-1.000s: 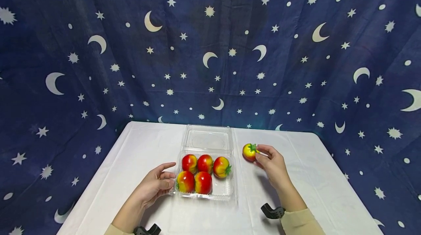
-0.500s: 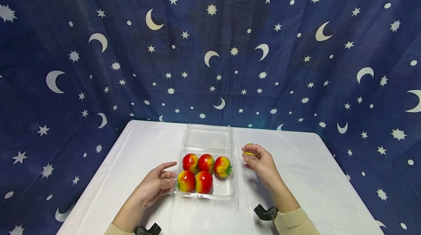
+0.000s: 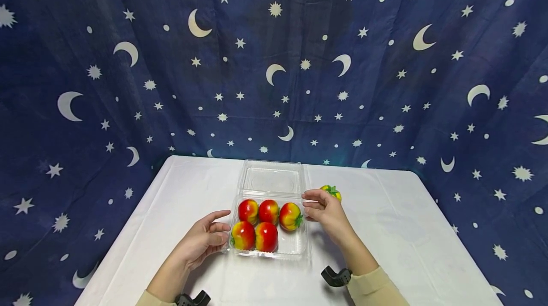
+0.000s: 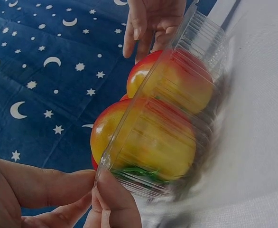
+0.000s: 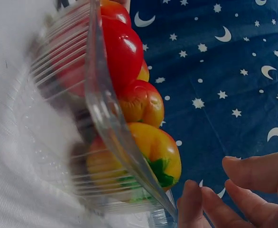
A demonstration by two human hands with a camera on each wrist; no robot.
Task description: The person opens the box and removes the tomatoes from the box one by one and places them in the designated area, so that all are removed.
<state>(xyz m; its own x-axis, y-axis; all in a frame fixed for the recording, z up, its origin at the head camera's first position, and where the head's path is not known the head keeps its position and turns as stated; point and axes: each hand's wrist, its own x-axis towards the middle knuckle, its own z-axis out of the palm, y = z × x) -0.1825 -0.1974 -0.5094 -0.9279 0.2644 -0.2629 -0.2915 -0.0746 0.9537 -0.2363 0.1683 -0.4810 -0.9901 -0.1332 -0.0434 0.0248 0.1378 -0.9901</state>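
A clear plastic clamshell container lies on the table with its lid folded back. It holds several red-and-yellow fruits with green leafy tops. My left hand pinches the container's left rim between thumb and fingers, as the left wrist view shows. My right hand is at the right rim, its fingers slightly bent and the thumb apart, with nothing between them. Whether its fingertips touch the rim, I cannot tell. Another fruit, more yellow, sits behind the right hand, partly hidden by it.
A white cloth covers the table. Dark blue fabric with moons and stars hangs behind and at both sides. In the container, bare floor shows at the front right, beside the fruits.
My right hand has moved left, from the loose fruit past it to the container's right rim. That fruit stays behind on the table. My left hand holds its place.
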